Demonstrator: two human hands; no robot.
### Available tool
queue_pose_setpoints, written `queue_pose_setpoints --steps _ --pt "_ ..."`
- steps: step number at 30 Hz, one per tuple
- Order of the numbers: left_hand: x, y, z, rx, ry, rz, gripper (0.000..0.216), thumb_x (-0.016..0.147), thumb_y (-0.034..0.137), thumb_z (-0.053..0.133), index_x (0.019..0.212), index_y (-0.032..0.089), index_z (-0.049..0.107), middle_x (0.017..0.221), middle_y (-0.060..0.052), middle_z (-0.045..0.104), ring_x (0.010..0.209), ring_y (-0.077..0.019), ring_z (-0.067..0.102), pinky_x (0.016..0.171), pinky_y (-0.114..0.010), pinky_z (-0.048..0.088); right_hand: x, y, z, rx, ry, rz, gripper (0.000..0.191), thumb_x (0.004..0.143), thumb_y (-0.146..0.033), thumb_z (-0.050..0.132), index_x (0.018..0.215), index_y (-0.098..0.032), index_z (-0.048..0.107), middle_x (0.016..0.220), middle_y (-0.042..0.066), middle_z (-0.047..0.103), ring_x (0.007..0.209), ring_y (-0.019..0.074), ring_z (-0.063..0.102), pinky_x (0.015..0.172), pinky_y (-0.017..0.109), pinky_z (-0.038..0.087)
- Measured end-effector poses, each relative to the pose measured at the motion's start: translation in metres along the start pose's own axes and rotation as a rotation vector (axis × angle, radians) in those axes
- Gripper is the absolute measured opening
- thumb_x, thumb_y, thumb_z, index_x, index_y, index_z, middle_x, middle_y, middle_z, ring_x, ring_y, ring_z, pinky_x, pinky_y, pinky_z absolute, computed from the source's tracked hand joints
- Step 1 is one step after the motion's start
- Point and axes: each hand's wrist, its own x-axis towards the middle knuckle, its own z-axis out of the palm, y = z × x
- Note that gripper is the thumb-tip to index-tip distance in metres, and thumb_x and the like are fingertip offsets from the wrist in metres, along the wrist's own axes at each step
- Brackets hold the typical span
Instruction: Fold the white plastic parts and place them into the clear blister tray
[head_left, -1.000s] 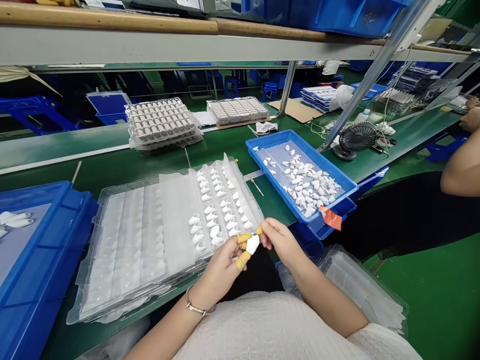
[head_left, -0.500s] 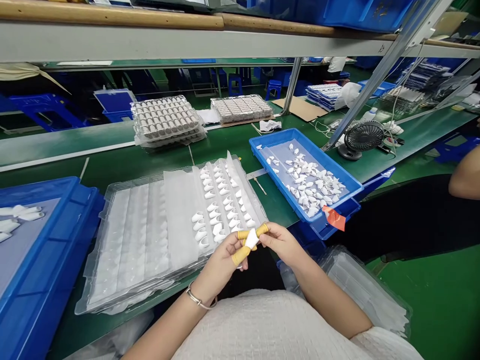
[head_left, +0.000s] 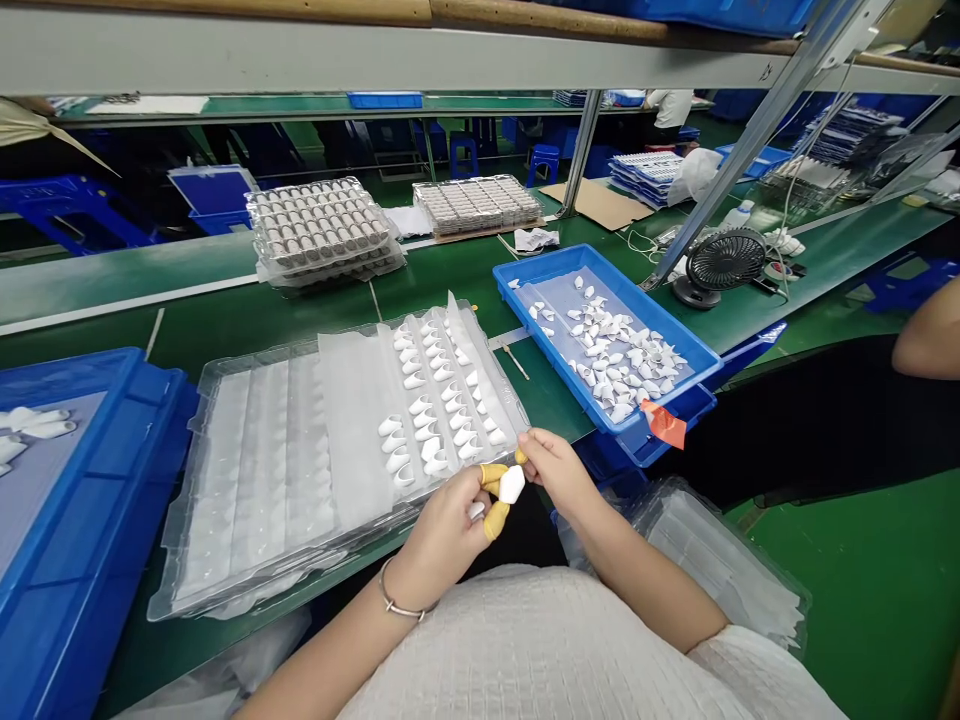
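Note:
Between its yellow-covered thumb and fingers, my left hand (head_left: 457,510) pinches a small white shell-like piece (head_left: 512,485). Another bit of white shows inside that hand, partly hidden by the fingers. Close by on the right, my right hand (head_left: 553,468) has its fingers drawn together, a yellow finger cot on one of them; whether anything is between them I cannot make out. Just beyond my hands lies a clear plastic tray (head_left: 225,400) lined with thin white sheet, several rows of similar white pieces (head_left: 427,415) standing on its right half.
A blue bin (head_left: 517,330) of loose white pieces, with an orange tag (head_left: 664,424), stands at right. Another blue bin (head_left: 150,450) is at far left. Behind are stacked filled trays (head_left: 322,225), a small black fan (head_left: 724,262) and a slanted metal post (head_left: 742,140). Someone's elbow (head_left: 926,340) shows at right.
My right hand's fingers have drawn back from the white piece, which stays in my left hand, turned and slightly lower. The whole view has shifted a little.

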Motion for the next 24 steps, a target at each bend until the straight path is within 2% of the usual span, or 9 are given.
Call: queue_pose_setpoints --steps 2,6,8,11,14,16,19,21,24 --pt "0.0 -0.001 -0.001 0.02 0.009 -0.019 0.022 0.086 0.024 0.051 0.106 0.019 0.058 0.099 -0.005 0.067 0.073 -0.0156 0.059 0.07 -0.03 0.048 0.0 -0.001 -0.004 0.012 -0.022 0.002 0.041 0.088 -0.052 0.054 0.066 -0.02 0.042 0.055 -0.006 0.039 0.052 0.0095 0.034 0.051 0.024 0.025" --pt "0.002 -0.001 0.0 0.088 0.05 -0.047 0.016 0.083 0.025 0.055 0.096 0.019 0.06 0.083 -0.003 0.064 0.07 -0.0173 0.056 0.067 -0.032 0.045 -0.006 -0.006 -0.006 -0.14 -0.166 -0.116 0.037 0.088 -0.048 0.058 0.069 -0.018 0.048 0.063 -0.004 0.041 0.058 0.01 0.036 0.055 0.024 0.029" --pt "0.003 -0.001 0.001 -0.056 0.057 -0.09 0.022 0.083 0.026 0.056 0.104 0.02 0.058 0.085 -0.003 0.062 0.07 -0.0164 0.055 0.066 -0.031 0.045 -0.008 -0.007 -0.006 -0.174 -0.174 -0.148 0.034 0.087 -0.046 0.06 0.07 -0.018 0.051 0.065 -0.004 0.043 0.06 0.0103 0.039 0.057 0.024 0.031" --pt "0.005 0.0 0.001 -0.454 -0.034 -0.217 0.035 0.087 0.034 0.055 0.119 0.02 0.052 0.084 -0.001 0.061 0.061 -0.0122 0.053 0.058 -0.026 0.045 -0.008 -0.005 -0.007 -0.092 -0.175 -0.165 0.03 0.088 -0.046 0.058 0.077 -0.018 0.058 0.068 -0.002 0.05 0.062 0.0116 0.045 0.058 0.025 0.036" --pt "0.005 -0.001 -0.001 -0.708 -0.102 -0.281 0.036 0.089 0.044 0.054 0.113 0.017 0.055 0.065 0.003 0.055 0.051 -0.0094 0.047 0.052 -0.023 0.041 -0.006 -0.001 -0.01 -0.071 -0.195 -0.222 0.027 0.088 -0.046 0.06 0.085 -0.019 0.064 0.076 0.0 0.055 0.069 0.0136 0.051 0.063 0.027 0.04" --pt "0.005 -0.001 -0.002 -0.772 -0.075 -0.278 0.035 0.086 0.043 0.06 0.109 0.017 0.057 0.063 0.005 0.053 0.05 -0.0081 0.045 0.051 -0.022 0.04 -0.005 0.0 -0.012 -0.124 -0.202 -0.285 0.024 0.087 -0.043 0.062 0.086 -0.02 0.066 0.08 0.001 0.054 0.075 0.0147 0.052 0.069 0.028 0.042" --pt "0.005 0.0 -0.004 -0.697 -0.009 -0.261 0.034 0.079 0.036 0.067 0.107 0.019 0.058 0.077 0.002 0.058 0.053 -0.0081 0.047 0.052 -0.022 0.042 -0.006 0.0 -0.012 -0.165 -0.221 -0.304 0.021 0.085 -0.041 0.064 0.088 -0.02 0.066 0.081 0.001 0.051 0.076 0.0147 0.051 0.07 0.028 0.042" --pt "0.004 0.001 -0.005 -0.496 0.036 -0.198 0.027 0.08 0.031 0.064 0.104 0.019 0.059 0.087 -0.001 0.061 0.061 -0.0108 0.052 0.058 -0.025 0.045 -0.008 -0.001 -0.009 -0.178 -0.224 -0.256 0.024 0.081 -0.042 0.069 0.08 -0.019 0.061 0.076 -0.001 0.047 0.069 0.0129 0.046 0.064 0.026 0.038" --pt "0.001 0.002 -0.005 -0.099 0.083 -0.073 0.017 0.081 0.027 0.06 0.097 0.019 0.06 0.082 -0.002 0.062 0.068 -0.0153 0.055 0.064 -0.029 0.046 -0.01 -0.001 -0.001 -0.216 -0.176 -0.165 0.039 0.073 -0.047 0.074 0.067 -0.019 0.049 0.066 -0.005 0.039 0.06 0.0104 0.036 0.056 0.024 0.031"
